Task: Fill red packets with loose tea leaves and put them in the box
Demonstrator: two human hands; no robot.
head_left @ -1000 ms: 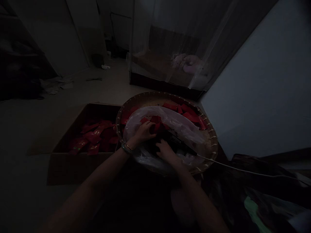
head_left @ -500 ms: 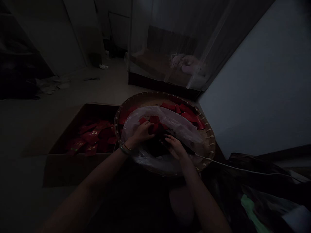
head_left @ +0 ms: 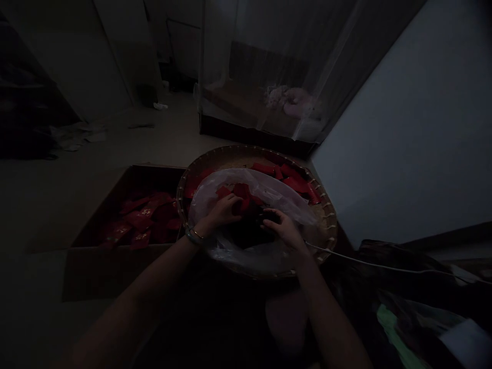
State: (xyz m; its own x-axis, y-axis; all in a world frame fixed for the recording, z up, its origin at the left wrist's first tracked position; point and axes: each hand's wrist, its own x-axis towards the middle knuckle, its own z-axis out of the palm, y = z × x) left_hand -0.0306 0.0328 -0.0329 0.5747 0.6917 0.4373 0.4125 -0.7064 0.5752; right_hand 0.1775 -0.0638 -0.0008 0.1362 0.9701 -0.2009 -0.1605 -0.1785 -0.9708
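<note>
The scene is very dark. My left hand (head_left: 226, 209) grips a red packet (head_left: 242, 193) over a clear plastic bag (head_left: 215, 180) that lies open in a round woven bamboo tray (head_left: 333, 225). Dark material (head_left: 249, 236) fills the bag's middle; its kind cannot be made out. Just right of the packet, my right hand (head_left: 283, 228) has its fingers curled together over this material, around something dark that I cannot make out. More red packets (head_left: 295, 183) lie along the tray's far right side, and some lie at its left edge.
Left of the tray stands an open cardboard box (head_left: 119, 246) holding several red packets (head_left: 140, 219) with light print. A white cord (head_left: 369, 262) runs from the tray to the right. Behind is a netted bed (head_left: 261, 110); a pale wall (head_left: 415, 128) rises at right.
My right hand has shifted slightly right and its fingers have curled in more. My left hand keeps hold of the red packet. The whole view has moved a little.
</note>
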